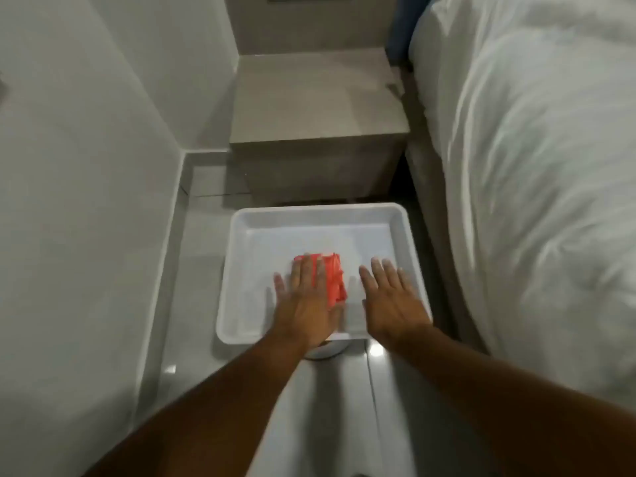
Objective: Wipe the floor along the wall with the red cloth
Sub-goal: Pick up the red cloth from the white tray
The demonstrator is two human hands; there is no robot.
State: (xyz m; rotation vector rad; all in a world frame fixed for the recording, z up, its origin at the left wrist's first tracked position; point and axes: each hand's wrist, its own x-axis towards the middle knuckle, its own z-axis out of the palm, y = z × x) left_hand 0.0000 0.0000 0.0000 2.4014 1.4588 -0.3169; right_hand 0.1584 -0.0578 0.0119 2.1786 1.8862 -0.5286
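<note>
A folded red cloth [335, 278] lies in a white rectangular tray [241, 270] on the glossy grey floor. My left hand [306, 297] lies flat with its fingers spread over the left part of the cloth, covering much of it. Just to the right, my right hand [390, 297] hovers over the tray's bare bottom with fingers apart and nothing in it. The white wall [79, 201] runs along the left, meeting the floor strip [172, 304] beside the tray.
A beige bedside cabinet [316, 108] stands right behind the tray. A bed with a white duvet [533, 184] fills the right side. A round white object [327, 349] peeks out under the tray's near edge. The floor corridor between wall and bed is narrow.
</note>
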